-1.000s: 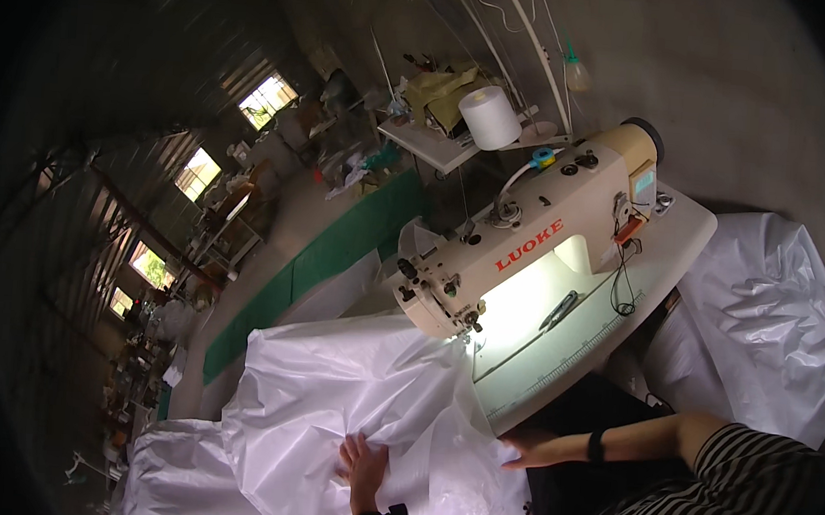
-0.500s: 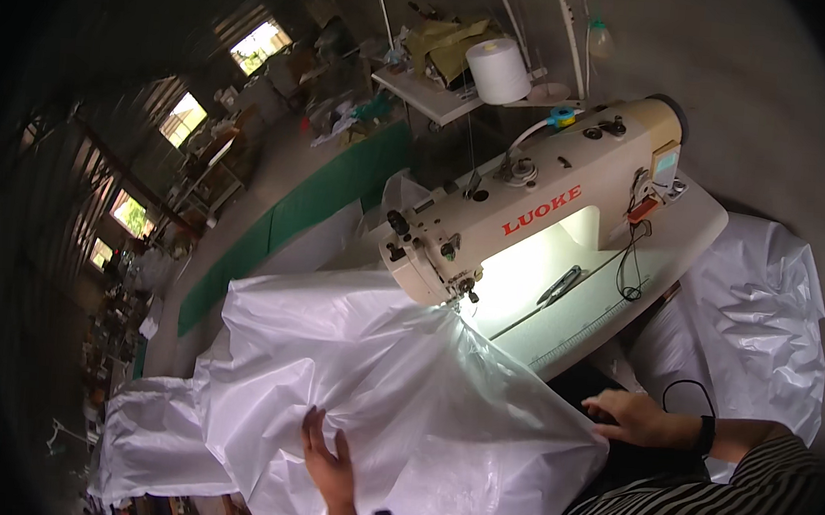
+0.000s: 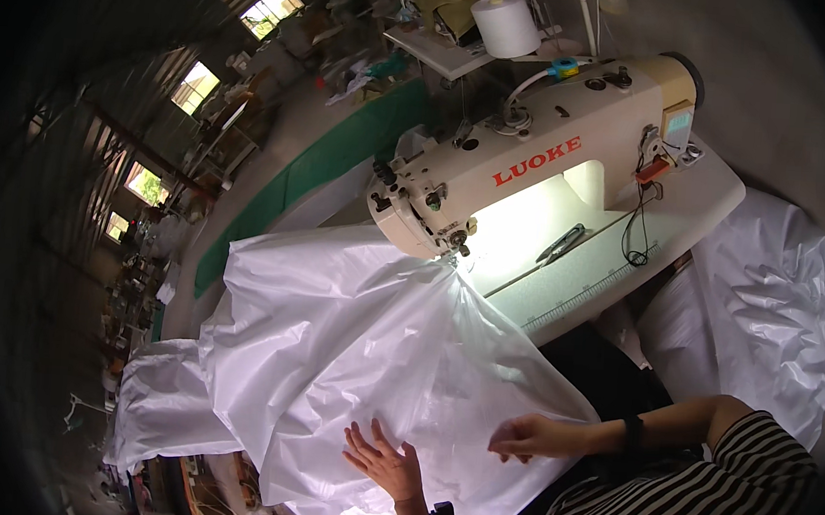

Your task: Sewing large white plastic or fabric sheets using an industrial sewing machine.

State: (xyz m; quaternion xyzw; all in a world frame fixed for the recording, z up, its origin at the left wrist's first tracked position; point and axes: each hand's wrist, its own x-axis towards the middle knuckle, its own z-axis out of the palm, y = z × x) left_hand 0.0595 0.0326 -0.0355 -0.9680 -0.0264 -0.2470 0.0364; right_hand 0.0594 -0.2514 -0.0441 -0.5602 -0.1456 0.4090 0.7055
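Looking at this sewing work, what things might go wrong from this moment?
The white sheet runs in folds toward the sewing head, so a crease might get caught in the stitching.
The snips lie loose on the machine bed; shifting material could perhaps knock them.
The left hand is open over the sheet, not gripping it, so the material may slide out of line.

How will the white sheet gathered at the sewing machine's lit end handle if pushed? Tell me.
The white sheet is probably floppy: it hangs in loose, soft folds. It may be slippery, since its surface looks smooth and shiny. Pushed, it would likely crease rather than slide flat, as folds already fan out from the sewing machine.
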